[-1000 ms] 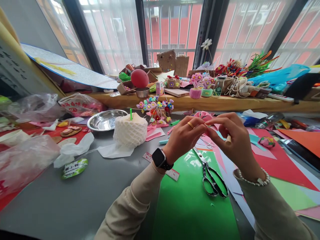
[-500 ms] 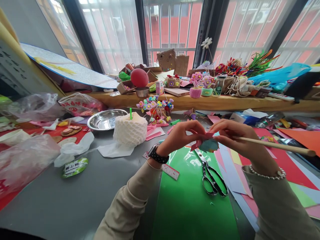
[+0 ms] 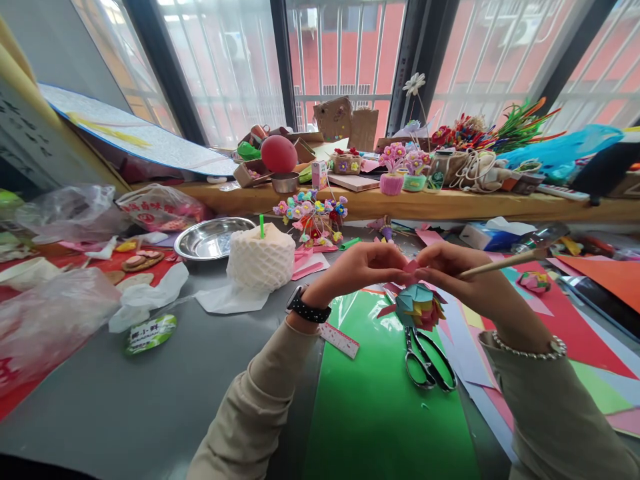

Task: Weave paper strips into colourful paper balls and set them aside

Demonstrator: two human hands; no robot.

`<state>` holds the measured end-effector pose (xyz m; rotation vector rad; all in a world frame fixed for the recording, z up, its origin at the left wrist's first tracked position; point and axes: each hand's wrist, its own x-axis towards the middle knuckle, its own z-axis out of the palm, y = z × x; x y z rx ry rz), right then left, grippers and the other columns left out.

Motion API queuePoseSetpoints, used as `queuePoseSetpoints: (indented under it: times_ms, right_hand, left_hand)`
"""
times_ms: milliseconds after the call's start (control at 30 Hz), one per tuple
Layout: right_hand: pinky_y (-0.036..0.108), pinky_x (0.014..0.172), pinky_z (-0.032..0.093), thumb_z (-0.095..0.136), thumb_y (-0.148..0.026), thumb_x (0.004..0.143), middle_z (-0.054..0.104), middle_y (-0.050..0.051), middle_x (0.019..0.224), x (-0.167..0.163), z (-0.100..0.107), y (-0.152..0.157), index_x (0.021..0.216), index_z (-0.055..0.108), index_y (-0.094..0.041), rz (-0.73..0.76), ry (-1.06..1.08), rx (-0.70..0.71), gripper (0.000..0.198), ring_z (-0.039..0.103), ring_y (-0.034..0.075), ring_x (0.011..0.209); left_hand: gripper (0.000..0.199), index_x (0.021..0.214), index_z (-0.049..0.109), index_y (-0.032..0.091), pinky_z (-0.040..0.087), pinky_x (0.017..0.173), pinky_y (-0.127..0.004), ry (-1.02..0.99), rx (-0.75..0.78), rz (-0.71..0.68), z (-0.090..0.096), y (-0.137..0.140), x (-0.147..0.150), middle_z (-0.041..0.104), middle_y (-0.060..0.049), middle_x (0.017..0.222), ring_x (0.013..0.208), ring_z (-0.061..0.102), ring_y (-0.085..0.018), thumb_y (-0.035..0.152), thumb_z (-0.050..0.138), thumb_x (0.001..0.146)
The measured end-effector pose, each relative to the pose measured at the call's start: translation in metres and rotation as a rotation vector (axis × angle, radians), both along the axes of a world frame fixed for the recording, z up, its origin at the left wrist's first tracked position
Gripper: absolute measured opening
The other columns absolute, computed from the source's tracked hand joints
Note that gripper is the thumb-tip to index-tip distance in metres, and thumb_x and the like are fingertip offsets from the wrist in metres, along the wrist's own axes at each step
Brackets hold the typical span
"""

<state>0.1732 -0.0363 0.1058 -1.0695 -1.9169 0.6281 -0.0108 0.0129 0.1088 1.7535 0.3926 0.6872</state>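
Note:
A folded paper flower (image 3: 419, 305) in light blue, yellow and pink hangs between my two hands, above the green mat (image 3: 380, 407). My left hand (image 3: 367, 268) pinches a pink strip of it between thumb and fingertips. On the other side, my right hand (image 3: 463, 275) is closed, its fingertips at the pink paper too. A thin wooden stick (image 3: 500, 264) lies across that hand, held by it and pointing out to the right. Below the flower, black-handled scissors (image 3: 429, 363) lie on the mat, their blades partly hidden. A small patterned ruler (image 3: 340, 340) rests by my left wrist.
Coloured paper sheets (image 3: 560, 333) spread to the right, with another small paper flower (image 3: 534, 281) on them. Left stand a netted coconut (image 3: 261, 259) with a green straw and a metal plate (image 3: 193, 243). Crafts line the wooden ledge (image 3: 360, 207) behind.
The paper flower has tipped downward, so its yellow and pink layers now show. My hands have come a little closer together, and the stick's outer end has swung up.

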Motion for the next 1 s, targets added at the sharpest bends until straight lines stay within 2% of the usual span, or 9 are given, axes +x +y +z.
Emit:
queuePoseSetpoints:
  times_ms: [167, 300, 467, 600, 700, 833, 1000]
  right_hand:
    - [0.018, 0.037, 0.031, 0.055, -0.034, 0.076, 0.048, -0.003, 0.053, 0.002, 0.000, -0.001, 0.082, 0.056, -0.015, -0.012, -0.085, -0.004, 0.020, 0.040, 0.005, 0.043]
    - [0.018, 0.037, 0.028, 0.055, -0.030, 0.075, 0.044, -0.005, 0.052, 0.001, 0.000, 0.001, 0.078, 0.056, -0.015, -0.042, -0.106, 0.064, 0.015, 0.036, 0.005, 0.043]
    - [0.019, 0.041, 0.032, 0.054, -0.026, 0.076, 0.050, -0.002, 0.057, 0.000, -0.002, 0.003, 0.079, 0.057, -0.016, -0.091, -0.137, 0.122, 0.011, 0.041, 0.006, 0.047]
    - [0.019, 0.040, 0.029, 0.056, -0.022, 0.073, 0.049, -0.004, 0.053, -0.002, -0.002, 0.003, 0.078, 0.059, -0.017, -0.175, -0.181, 0.223, 0.007, 0.037, 0.006, 0.043]
    - [0.019, 0.039, 0.028, 0.057, -0.023, 0.073, 0.049, -0.004, 0.053, -0.004, -0.002, 0.002, 0.077, 0.060, -0.018, -0.225, -0.177, 0.301, 0.007, 0.037, 0.006, 0.042]
    - [0.019, 0.039, 0.028, 0.055, -0.025, 0.075, 0.050, -0.003, 0.055, -0.008, -0.003, 0.000, 0.077, 0.060, -0.017, -0.256, -0.163, 0.314, 0.009, 0.037, 0.006, 0.042]
    - [0.019, 0.038, 0.027, 0.054, -0.030, 0.076, 0.043, -0.004, 0.050, -0.011, 0.000, -0.001, 0.075, 0.060, -0.017, -0.257, -0.198, 0.367, 0.014, 0.034, 0.006, 0.041]
  left_hand:
    - [0.008, 0.077, 0.056, 0.012, 0.051, 0.067, -0.023, 0.007, -0.028, 0.010, 0.000, 0.000, 0.000, 0.061, 0.000, 0.073, 0.069, 0.059, -0.007, 0.015, 0.059, 0.070]
    - [0.008, 0.073, 0.055, 0.011, 0.051, 0.063, -0.022, 0.013, -0.008, 0.049, -0.001, 0.000, 0.001, 0.058, 0.001, 0.068, 0.065, 0.058, -0.006, 0.016, 0.060, 0.069]
    - [0.012, 0.068, 0.053, 0.011, 0.047, 0.058, -0.018, 0.034, 0.131, 0.123, -0.001, 0.000, 0.001, 0.056, 0.002, 0.065, 0.060, 0.054, -0.005, 0.021, 0.060, 0.069]
    - [0.014, 0.071, 0.052, 0.011, 0.046, 0.060, -0.020, 0.044, 0.228, 0.175, -0.003, 0.000, 0.003, 0.057, 0.000, 0.068, 0.064, 0.055, -0.007, 0.023, 0.060, 0.069]
    - [0.016, 0.072, 0.050, 0.011, 0.044, 0.057, -0.020, 0.023, 0.221, 0.189, -0.005, 0.001, 0.004, 0.057, -0.001, 0.068, 0.064, 0.055, -0.008, 0.024, 0.060, 0.069]
    - [0.018, 0.072, 0.050, 0.012, 0.042, 0.052, -0.018, 0.015, 0.209, 0.197, -0.007, 0.003, 0.005, 0.056, -0.001, 0.067, 0.063, 0.055, -0.008, 0.028, 0.058, 0.071]
    - [0.022, 0.071, 0.051, 0.012, 0.042, 0.052, -0.018, -0.006, 0.178, 0.206, -0.010, 0.007, 0.004, 0.054, 0.000, 0.068, 0.061, 0.054, -0.007, 0.031, 0.060, 0.069]
